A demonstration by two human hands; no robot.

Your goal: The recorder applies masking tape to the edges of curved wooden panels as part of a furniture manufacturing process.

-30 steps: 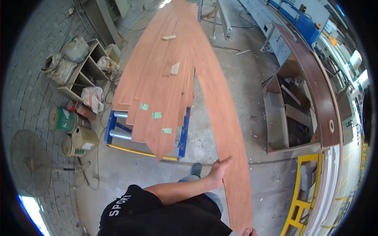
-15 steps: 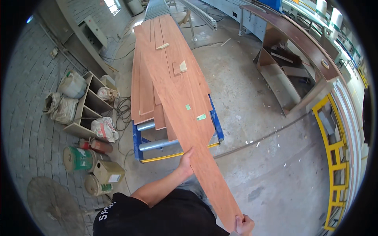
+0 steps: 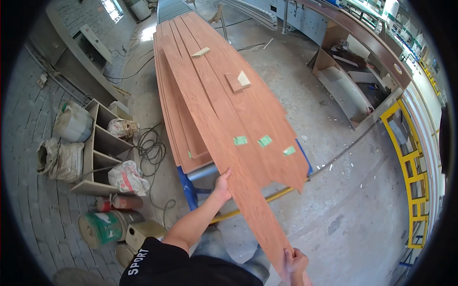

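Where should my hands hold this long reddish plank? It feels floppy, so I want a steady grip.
Judging by its long, narrow shape, grip the plank by its long edges: left hand on the left edge partway up, right hand at the near end, as now.

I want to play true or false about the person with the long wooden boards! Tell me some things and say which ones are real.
1. Both hands hold one long reddish board. True.
2. The left hand grips the board's edge. True.
3. The right hand is holding a green bucket. False: it holds the board's near end; the green bucket sits on the floor.
4. The stack of boards rests on a blue cart. True.
5. The floor is covered in grass. False: it is bare grey concrete.
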